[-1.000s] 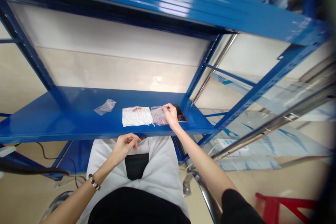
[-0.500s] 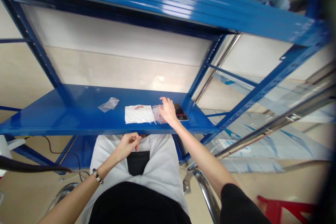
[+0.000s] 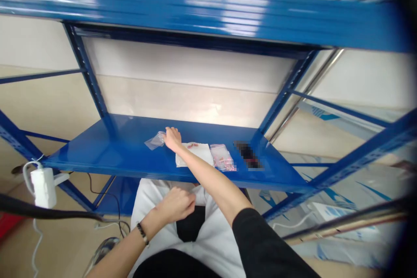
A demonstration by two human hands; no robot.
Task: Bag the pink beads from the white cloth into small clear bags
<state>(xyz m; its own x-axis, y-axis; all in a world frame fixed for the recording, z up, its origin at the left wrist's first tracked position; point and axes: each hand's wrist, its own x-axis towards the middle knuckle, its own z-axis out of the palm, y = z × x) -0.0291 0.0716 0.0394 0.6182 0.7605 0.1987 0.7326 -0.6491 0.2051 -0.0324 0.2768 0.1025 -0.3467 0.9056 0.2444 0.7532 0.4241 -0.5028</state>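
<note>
My right hand (image 3: 172, 138) reaches across the blue shelf to a clear plastic bag (image 3: 153, 142), with bent fingers closed at the bag's right edge. The bag lies flat. My left hand (image 3: 178, 204) is closed in a loose fist above my lap; what it holds, if anything, is hidden. Under my right forearm lies a white cloth (image 3: 200, 153) with a few small reddish pieces (image 3: 192, 145) on its far part. Just right of the cloth is a clear zip bag of small pink and red pieces (image 3: 223, 157).
A dark flat object (image 3: 248, 154), blurred out, lies toward the right end of the blue shelf (image 3: 127, 156). Above runs the upper shelf's blue beam (image 3: 156, 6). A white power adapter (image 3: 44, 187) with cables hangs by the left post.
My right hand has left the zip bag and moved left to the clear plastic bag. My left hand stays over my lap, still closed. The view has shifted.
</note>
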